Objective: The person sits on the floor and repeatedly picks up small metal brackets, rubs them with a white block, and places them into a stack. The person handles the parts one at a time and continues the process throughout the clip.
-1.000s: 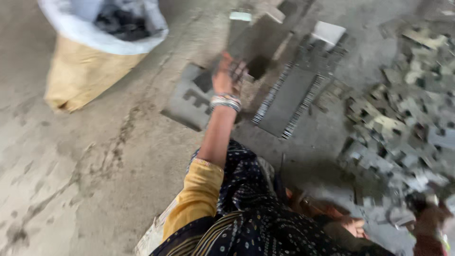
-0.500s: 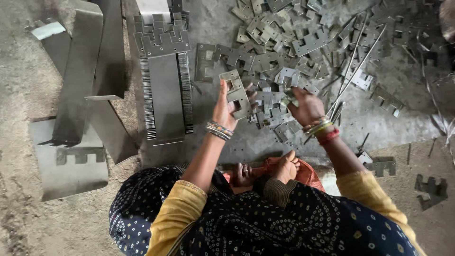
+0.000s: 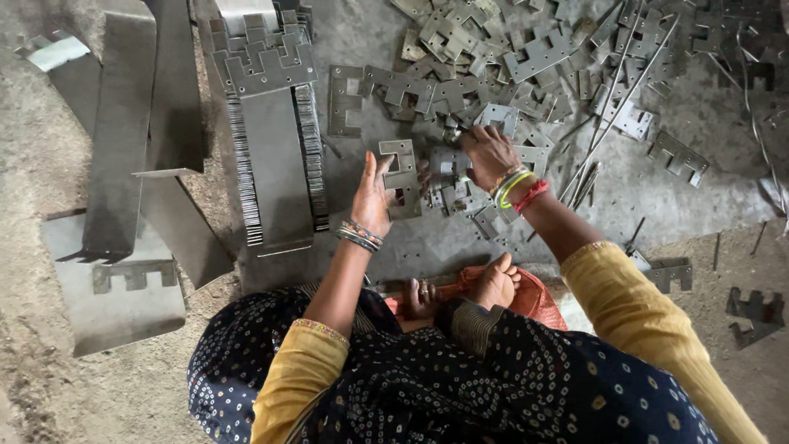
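I sit on the floor, feet tucked in front of me. My left hand (image 3: 374,197) holds a flat grey metal stamped plate (image 3: 400,168) with square notches, raised a little off the floor. My right hand (image 3: 486,154) reaches into a scattered heap of similar notched plates (image 3: 460,90), its fingers curled onto one of them. Both wrists carry bangles. Just left of my left hand stands a neat stack of stamped plates (image 3: 275,140), laid on edge in a long block.
Long bent sheet-metal pieces (image 3: 123,140) lie at the left on the dusty concrete floor. Thin metal rods (image 3: 612,107) cross the heap at the right. Loose notched plates (image 3: 752,312) lie at the far right.
The view swung from a sack and the stack to the heap of plates. My left hand now holds a plate near the stack, and my right hand has moved left into the heap.
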